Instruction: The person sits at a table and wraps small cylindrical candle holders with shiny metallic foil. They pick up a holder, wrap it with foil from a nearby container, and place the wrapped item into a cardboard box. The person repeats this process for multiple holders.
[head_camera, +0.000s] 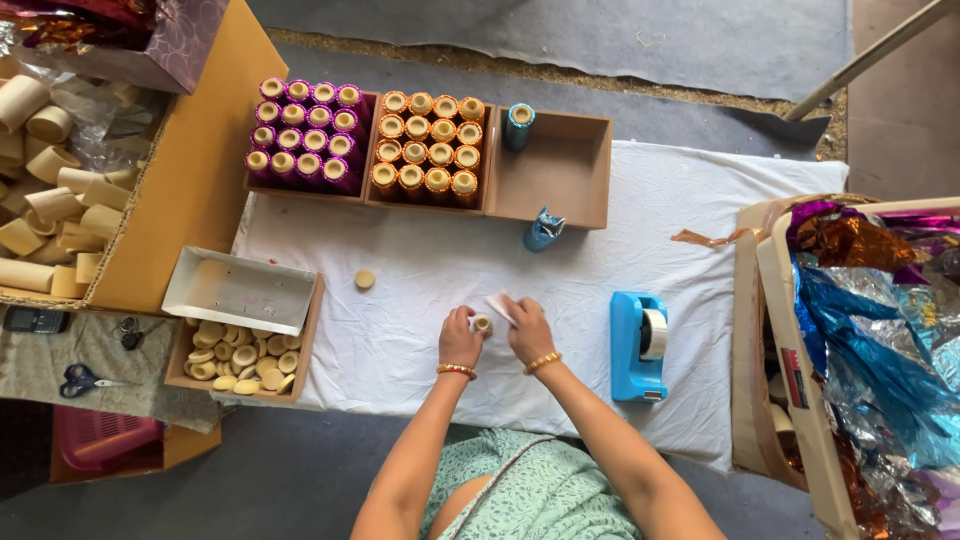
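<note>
Just below the middle of the frame, the left hand (459, 340) and the right hand (527, 330) meet over a white cloth (420, 260). Between them they grasp a small cardboard tube (483, 324), seen end-on, the left fingers closed round its side. The right hand also pinches a pale sheet (499, 306) that lies against the tube (whether paper or foil I cannot tell).

To the right of the hands stands a blue tape dispenser (637, 345), near but apart. At lower left a tray of cardboard discs (243, 358) sits half under a grey lid, and one loose disc (365, 279) lies on the cloth above the hands.

Across the top run three brown boxes: purple-wrapped tubes (300, 135), orange-wrapped tubes (428, 143), and a nearly empty box with one blue-wrapped tube (518, 126). A second blue tube (543, 231) lies just below that box.
</note>
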